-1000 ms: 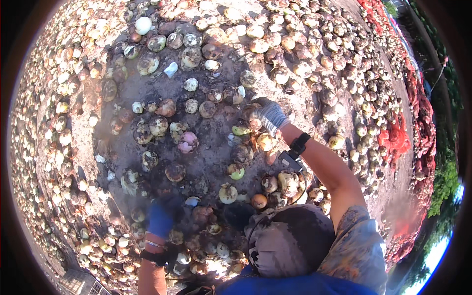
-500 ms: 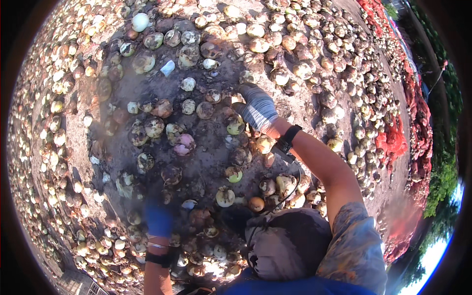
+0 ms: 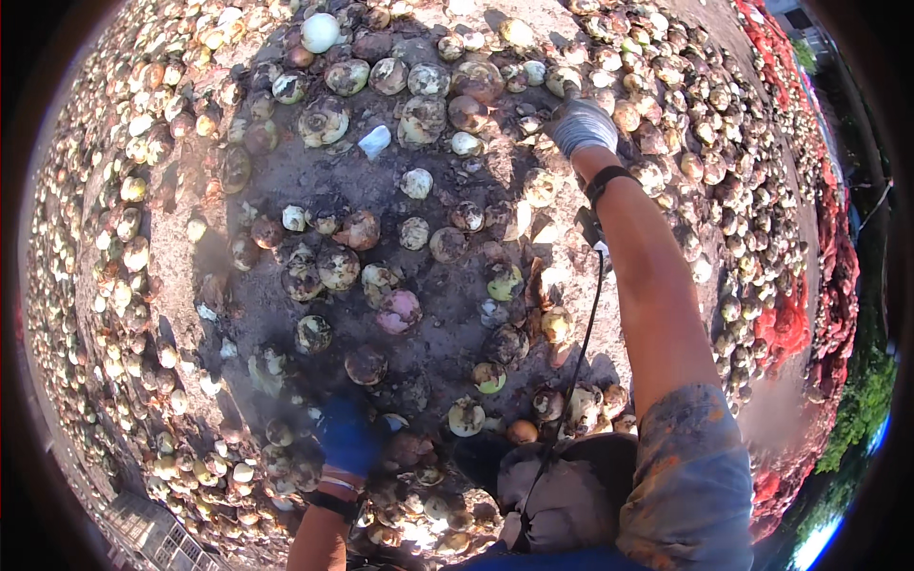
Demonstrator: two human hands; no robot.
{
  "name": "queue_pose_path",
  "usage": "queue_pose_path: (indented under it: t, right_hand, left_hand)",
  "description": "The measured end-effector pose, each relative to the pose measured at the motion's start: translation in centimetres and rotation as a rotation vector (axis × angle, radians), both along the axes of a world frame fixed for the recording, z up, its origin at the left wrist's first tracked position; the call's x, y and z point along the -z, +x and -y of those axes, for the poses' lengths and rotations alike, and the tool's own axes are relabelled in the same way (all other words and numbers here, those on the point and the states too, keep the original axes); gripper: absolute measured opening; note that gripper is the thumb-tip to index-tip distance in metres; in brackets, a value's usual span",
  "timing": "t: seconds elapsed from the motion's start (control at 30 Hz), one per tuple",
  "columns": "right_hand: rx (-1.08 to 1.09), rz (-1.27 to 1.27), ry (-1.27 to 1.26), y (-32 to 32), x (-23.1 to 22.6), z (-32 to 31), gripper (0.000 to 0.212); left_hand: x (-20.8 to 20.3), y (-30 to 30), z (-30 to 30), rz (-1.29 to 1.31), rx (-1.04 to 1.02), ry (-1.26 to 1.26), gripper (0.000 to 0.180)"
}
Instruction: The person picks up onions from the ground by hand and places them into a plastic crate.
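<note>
My right hand [image 3: 583, 126], in a grey-white glove, stretches out to the far right. Its fingertips reach a dirty pale onion [image 3: 564, 80], and the thumb stands apart from it. Whether the fingers press on that onion is hard to see. My left hand [image 3: 347, 438], in a blue glove, is low among the onions near my body. A smear hides its fingers. Close to it are a brownish onion [image 3: 366, 364] and a small pale piece [image 3: 395, 422]. A pinkish onion [image 3: 398, 311] lies on the soil between my hands.
Onions with peeling skins cover the dirt ground on every side. A bright white onion [image 3: 320, 32] and a white scrap [image 3: 374, 142] lie far ahead. Red net bags [image 3: 783, 325] line the right. A cable [image 3: 577, 371] runs from my right wrist past my knee [image 3: 564, 490].
My right hand has moved forward and to the right, from the middle onions to a farther one. My left hand stays low near my body. The whole view has shifted slightly.
</note>
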State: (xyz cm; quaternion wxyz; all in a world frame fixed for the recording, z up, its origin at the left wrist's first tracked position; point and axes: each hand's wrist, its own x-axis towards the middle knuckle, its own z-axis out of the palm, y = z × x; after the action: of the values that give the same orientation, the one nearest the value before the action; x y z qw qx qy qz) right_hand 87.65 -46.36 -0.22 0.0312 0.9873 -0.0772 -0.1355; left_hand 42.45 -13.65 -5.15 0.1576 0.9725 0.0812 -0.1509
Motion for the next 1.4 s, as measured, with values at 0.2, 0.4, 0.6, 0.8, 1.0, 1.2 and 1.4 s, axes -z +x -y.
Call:
queue_pose_path:
  t: [0.2, 0.4, 0.6, 0.8, 1.0, 1.2, 1.4]
  right_hand:
    - [0.030, -0.083, -0.097, 1.2, -0.2, -0.1, 0.054]
    - [-0.124, 0.035, 0.000, -1.2, 0.4, 1.8, 0.055]
    - [-0.153, -0.227, -0.242, -2.3, 1.5, -0.4, 0.064]
    - [-0.134, -0.136, 0.279, -7.2, 3.6, 3.4, 0.066]
    - [0.259, -0.338, 1.733, -17.3, 2.4, 2.7, 0.043]
    - [0.357, -0.648, 2.215, -22.4, -3.8, -4.3, 0.061]
    - [-0.757, -0.644, 1.206, -30.5, -8.2, -23.2, 0.056]
  left_hand:
    - [-2.8, 2.0, -0.1, -0.104, -0.061, -0.142, 0.072]
    - [-3.3, 2.7, 0.4, -0.129, -0.084, -0.174, 0.067]
    - [-1.8, 0.6, -0.4, -0.046, -0.071, -0.197, 0.055]
    - [-3.4, 0.6, -0.8, -0.165, -0.094, -0.138, 0.055]
    - [-2.9, -2.0, -5.2, 0.000, -0.016, -0.264, 0.061]
    - [-12.7, -3.4, -11.1, -0.061, -0.043, -0.331, 0.060]
    - [-17.2, -15.6, -16.4, 0.073, 0.035, -0.213, 0.051]
